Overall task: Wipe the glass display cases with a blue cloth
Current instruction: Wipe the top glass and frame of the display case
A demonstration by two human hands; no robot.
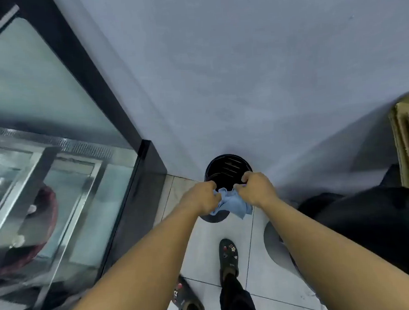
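With your left hand point(202, 195) and right hand point(256, 188) both closed on the crumpled light-blue cloth point(232, 202) above the round black slotted bin point(227, 169), wring firmly, keeping drips over it.

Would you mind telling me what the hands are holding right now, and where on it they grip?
Both hands hold the blue cloth: the left hand bunches its left end, the right hand its right end, above a black bin.
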